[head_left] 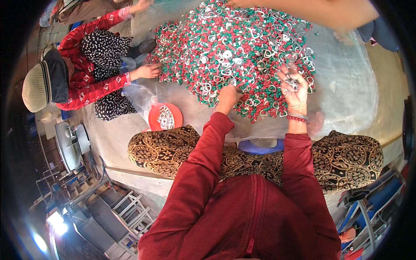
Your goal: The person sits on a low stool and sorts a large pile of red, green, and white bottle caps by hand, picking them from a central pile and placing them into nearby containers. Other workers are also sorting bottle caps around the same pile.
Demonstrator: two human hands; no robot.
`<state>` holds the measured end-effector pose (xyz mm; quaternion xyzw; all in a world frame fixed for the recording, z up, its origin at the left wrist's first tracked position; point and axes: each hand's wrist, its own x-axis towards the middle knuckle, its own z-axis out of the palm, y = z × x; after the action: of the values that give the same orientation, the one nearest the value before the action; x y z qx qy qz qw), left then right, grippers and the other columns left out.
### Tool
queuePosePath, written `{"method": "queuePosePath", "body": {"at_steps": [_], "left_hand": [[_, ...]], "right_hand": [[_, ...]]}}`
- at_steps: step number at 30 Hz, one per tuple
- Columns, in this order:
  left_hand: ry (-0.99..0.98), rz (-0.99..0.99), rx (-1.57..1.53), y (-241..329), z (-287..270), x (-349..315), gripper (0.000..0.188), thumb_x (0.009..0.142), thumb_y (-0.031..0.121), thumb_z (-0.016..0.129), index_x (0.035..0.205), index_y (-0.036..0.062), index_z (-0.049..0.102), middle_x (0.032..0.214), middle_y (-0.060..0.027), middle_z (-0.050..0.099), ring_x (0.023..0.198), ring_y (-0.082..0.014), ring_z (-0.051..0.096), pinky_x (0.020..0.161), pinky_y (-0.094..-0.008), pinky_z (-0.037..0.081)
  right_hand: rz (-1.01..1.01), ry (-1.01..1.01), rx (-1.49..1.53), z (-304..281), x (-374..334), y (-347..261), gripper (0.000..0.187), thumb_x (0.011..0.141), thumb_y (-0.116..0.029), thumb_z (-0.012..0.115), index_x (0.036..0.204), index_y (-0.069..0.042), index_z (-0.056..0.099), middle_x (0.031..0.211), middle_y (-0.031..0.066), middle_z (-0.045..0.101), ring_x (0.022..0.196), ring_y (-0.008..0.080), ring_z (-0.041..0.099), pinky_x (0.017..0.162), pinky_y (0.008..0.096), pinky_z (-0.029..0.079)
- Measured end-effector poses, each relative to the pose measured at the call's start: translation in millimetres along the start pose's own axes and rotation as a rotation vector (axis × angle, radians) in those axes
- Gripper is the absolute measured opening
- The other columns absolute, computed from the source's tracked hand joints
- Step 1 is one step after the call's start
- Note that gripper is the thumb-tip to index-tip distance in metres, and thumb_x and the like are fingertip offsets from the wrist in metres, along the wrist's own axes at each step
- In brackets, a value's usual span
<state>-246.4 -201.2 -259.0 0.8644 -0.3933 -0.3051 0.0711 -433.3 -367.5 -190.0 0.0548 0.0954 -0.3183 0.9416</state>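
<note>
A wide heap (260, 52) of small red, green and white pieces, mixed with pale D-shaped loops, lies in front of me on a plastic sheet (342, 78). My left hand (228, 99) reaches into its near edge with fingers curled down. A white round disc (232, 81) lies by those fingertips; what they pinch, if anything, is hidden. To the right, my right hand (294, 93) is turned palm up over the heap, its fingers curled round several silvery-white loop pieces (292, 83). A beaded bracelet circles that wrist.
At left, a red bowl (153, 116) holds white loops. A co-worker in a red patterned top (93, 91) sits beyond it, one hand (147, 71) at the heap. Another person's arm (320, 11) crosses the far right. A blue object (260, 147) sits between my knees.
</note>
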Motion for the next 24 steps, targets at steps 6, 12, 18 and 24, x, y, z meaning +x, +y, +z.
{"method": "queuePosePath", "body": {"at_steps": [6, 12, 18, 24], "left_hand": [[0.320, 0.004, 0.028, 25.0, 40.6, -20.8, 0.024, 0.077, 0.024, 0.067, 0.085, 0.0020, 0.064, 0.082, -0.0195, 0.064, 0.079, -0.0355, 0.062, 0.068, -0.0451, 0.049], [0.238, 0.133, -0.303, 23.2, 34.8, -17.8, 0.025, 0.077, 0.024, 0.064, 0.086, 0.0007, 0.065, 0.076, -0.0170, 0.065, 0.071, -0.0316, 0.064, 0.064, -0.0407, 0.049], [0.179, 0.217, -0.475, 33.5, -11.9, 4.2, 0.026, 0.074, 0.025, 0.061, 0.085, 0.0021, 0.069, 0.067, -0.0156, 0.064, 0.062, -0.0270, 0.064, 0.063, -0.0357, 0.050], [0.077, 0.150, -0.559, 25.9, -49.3, 9.1, 0.027, 0.080, 0.028, 0.064, 0.090, 0.0029, 0.069, 0.071, -0.0066, 0.066, 0.064, -0.0128, 0.060, 0.061, -0.0282, 0.047]], "right_hand": [[-0.004, -0.043, -0.067, 14.5, -2.2, 1.2, 0.033, 0.076, 0.006, 0.046, 0.107, 0.003, 0.055, 0.092, 0.0143, 0.051, 0.077, 0.0204, 0.045, 0.040, 0.0196, 0.042], [-0.035, -0.041, -0.071, 9.8, -3.6, -4.5, 0.033, 0.076, 0.004, 0.046, 0.107, 0.002, 0.055, 0.092, 0.0127, 0.052, 0.078, 0.0210, 0.046, 0.041, 0.0207, 0.042], [-0.043, 0.008, -0.146, 10.2, -4.4, -6.8, 0.032, 0.077, 0.004, 0.046, 0.107, 0.000, 0.055, 0.092, 0.0125, 0.051, 0.078, 0.0206, 0.047, 0.042, 0.0205, 0.043], [-0.092, 0.058, -0.296, 8.2, -3.4, -7.0, 0.022, 0.087, -0.003, 0.052, 0.108, 0.000, 0.054, 0.091, 0.0099, 0.052, 0.082, 0.0201, 0.052, 0.042, 0.0195, 0.042]]}}
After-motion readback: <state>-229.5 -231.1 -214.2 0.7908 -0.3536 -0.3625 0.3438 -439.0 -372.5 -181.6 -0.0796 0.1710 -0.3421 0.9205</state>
